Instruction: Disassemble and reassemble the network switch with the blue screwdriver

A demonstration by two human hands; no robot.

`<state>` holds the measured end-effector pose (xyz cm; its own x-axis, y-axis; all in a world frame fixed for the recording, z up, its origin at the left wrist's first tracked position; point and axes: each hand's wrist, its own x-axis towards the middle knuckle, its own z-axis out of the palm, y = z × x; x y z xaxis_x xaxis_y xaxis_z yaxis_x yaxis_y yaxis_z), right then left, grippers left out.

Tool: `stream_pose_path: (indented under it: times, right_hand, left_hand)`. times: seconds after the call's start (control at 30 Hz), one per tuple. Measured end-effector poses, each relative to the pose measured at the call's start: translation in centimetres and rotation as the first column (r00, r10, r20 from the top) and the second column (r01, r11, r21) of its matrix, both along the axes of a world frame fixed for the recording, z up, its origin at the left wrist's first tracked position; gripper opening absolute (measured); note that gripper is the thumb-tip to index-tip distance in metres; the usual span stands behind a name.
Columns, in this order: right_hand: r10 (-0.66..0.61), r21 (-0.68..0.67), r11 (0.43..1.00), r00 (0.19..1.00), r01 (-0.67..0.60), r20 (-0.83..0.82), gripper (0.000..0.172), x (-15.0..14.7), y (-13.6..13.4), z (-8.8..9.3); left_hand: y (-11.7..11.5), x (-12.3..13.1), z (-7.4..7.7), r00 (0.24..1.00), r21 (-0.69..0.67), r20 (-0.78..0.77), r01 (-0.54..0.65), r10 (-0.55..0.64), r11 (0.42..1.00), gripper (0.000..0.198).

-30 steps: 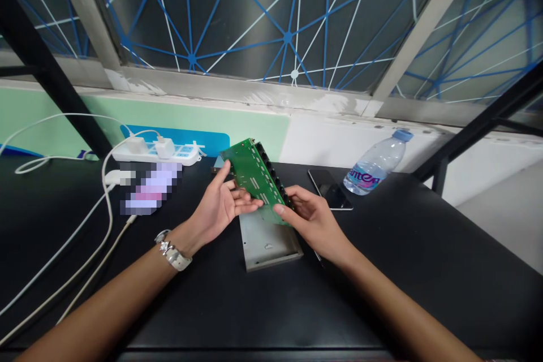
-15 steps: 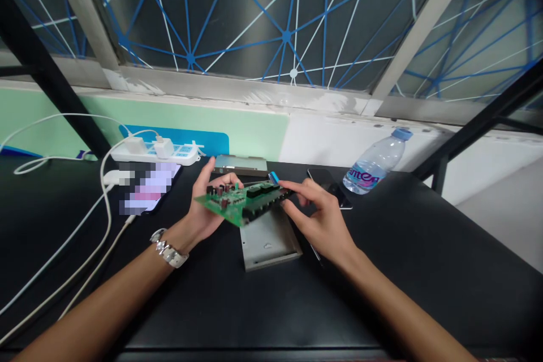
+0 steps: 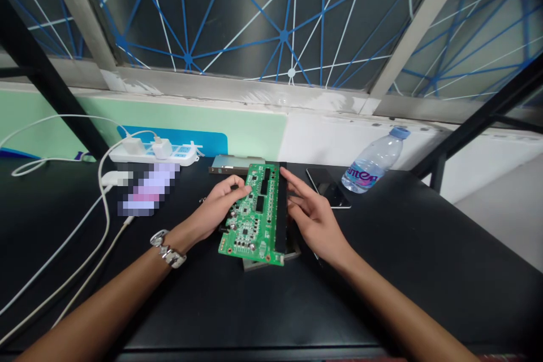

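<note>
You have the green circuit board [image 3: 244,232] at the centre of the frame, lifted off the table with its chip-covered face towards you and its long black connector strip [image 3: 281,212] down the right side. Your left hand [image 3: 220,202] pinches the board's left edge, thumb laid on the face, the other fingers bent and partly hidden. Your right hand [image 3: 316,220] is at the strip, index finger stretched to its upper end and the other fingers curled; you can't tell from here whether it grips.

Just below the board in the frame, the near end of a grey metal tray [image 3: 255,266] shows, the rest covered by the board. Behind the board, at upper centre of the tabletop, lies a flat metal case part [image 3: 235,163].

Right of your right hand you have a dark-screened phone [image 3: 335,195] lying flat, with a clear, blue-capped water bottle [image 3: 373,163] just beyond it. Left of centre is a white power strip [image 3: 184,153] with chargers [image 3: 162,149] plugged in; white cables [image 3: 106,198] run down the left side, and a pixelated phone [image 3: 150,189] lies beside them. A silvery wristband [image 3: 172,253] circles your left wrist. The black table [image 3: 203,311] fills the lower frame, patterned window panes [image 3: 237,17] the top.
</note>
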<state>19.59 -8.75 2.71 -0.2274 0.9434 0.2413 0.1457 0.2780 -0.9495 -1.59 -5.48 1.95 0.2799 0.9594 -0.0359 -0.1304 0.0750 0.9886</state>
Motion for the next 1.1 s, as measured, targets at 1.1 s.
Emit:
stream_pose_path:
  times: [1.1]
  right_hand:
    - [0.177,0.264,0.929,0.939,-0.258,0.295,0.114,-2.1,-2.7,-0.3]
  left_hand:
    - [-1.7,2.3,-1.4,0.972,0.196,0.157,-0.205,0.176,0.959,0.026]
